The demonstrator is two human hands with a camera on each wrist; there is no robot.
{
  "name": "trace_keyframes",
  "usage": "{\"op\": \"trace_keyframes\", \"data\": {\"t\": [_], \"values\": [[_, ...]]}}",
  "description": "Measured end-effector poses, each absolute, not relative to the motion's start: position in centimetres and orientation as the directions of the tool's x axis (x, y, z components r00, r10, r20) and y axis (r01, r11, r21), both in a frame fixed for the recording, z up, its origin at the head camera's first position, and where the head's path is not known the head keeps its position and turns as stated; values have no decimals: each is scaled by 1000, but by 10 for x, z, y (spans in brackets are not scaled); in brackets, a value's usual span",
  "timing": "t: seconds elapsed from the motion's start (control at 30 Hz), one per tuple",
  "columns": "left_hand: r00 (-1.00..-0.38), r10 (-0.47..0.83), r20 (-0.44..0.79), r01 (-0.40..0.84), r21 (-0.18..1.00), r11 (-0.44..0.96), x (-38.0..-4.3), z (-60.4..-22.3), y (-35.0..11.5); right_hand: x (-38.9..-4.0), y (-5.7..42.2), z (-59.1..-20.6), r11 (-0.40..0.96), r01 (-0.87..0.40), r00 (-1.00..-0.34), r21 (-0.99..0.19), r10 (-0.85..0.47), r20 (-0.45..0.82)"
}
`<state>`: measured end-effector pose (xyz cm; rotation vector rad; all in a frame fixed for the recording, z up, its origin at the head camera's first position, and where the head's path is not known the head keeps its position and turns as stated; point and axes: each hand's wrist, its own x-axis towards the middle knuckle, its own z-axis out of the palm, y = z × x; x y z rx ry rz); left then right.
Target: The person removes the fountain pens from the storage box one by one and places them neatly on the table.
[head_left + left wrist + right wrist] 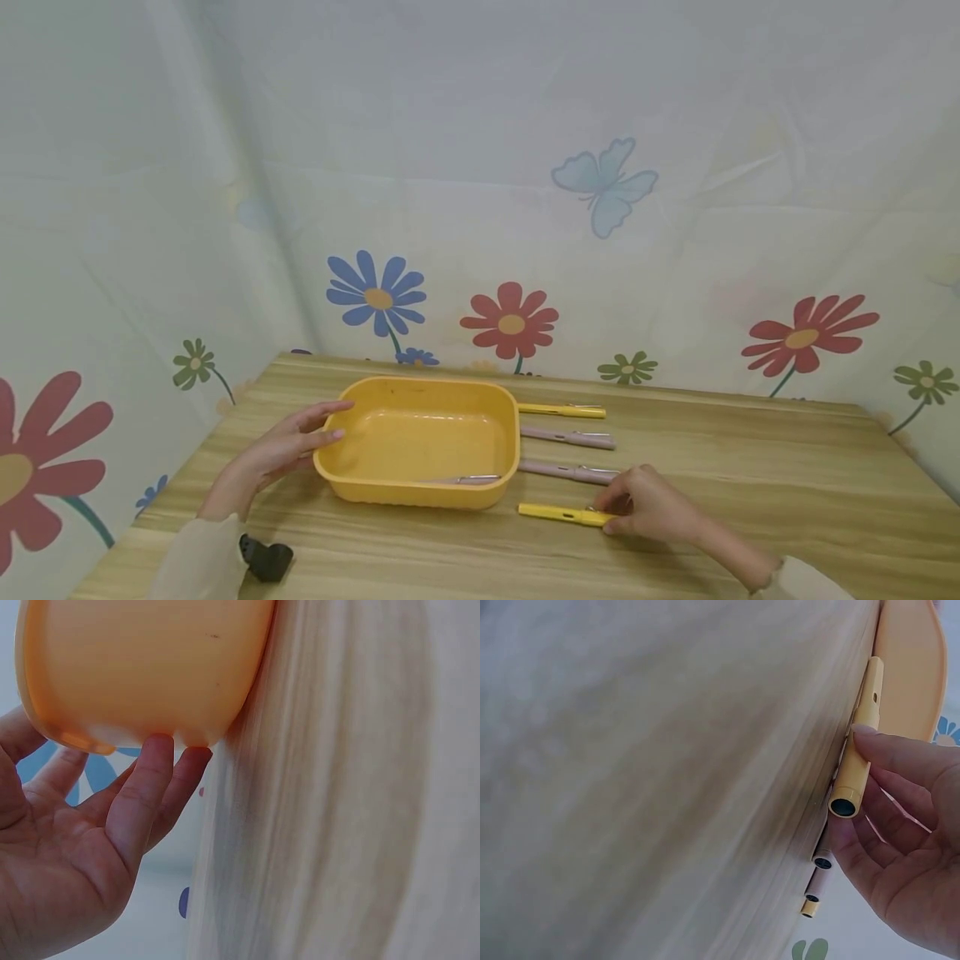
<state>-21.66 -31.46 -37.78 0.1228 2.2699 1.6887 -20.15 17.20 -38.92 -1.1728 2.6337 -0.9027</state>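
My left hand [281, 446] holds the left end of a yellow plastic box [420, 497], with fingers over its rim. In the left wrist view, two fingertips of that hand touch the box's outer wall. To the right of the box, my right hand [656, 504] pinches a yellow pen [558, 513] near its right end. The right wrist view shows the thumb on one side of this pen [850, 769] and fingers on the other. Inside the box, along its near wall, lies a mauve pen [477, 480], partly hidden by the rim.
Right of the box lie two mauve pens, a nearer one [573, 472] and a farther one [577, 437], and another yellow pen [566, 410] behind them. A black object [267, 560] is beside the left sleeve. A flowered cloth [450, 208] hangs behind the wooden table [750, 475].
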Motion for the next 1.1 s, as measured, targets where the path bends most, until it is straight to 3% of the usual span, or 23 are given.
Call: {"op": "trace_keyframes", "data": {"t": [0.37,0.73,1.1], "values": [[-949,248,-195,-116,946,302,-218,-380,-314,-202,172,-390,521,-616,-699,-590,-708,105],[-949,252,-191,-113,949,293,-218,-381,-315,-204,171,-382,482,-521,-731,-704,-678,77],[-948,258,-186,-109,953,283,-217,-380,-315,-206,154,-353,467,-570,-718,-676,-683,133]]}}
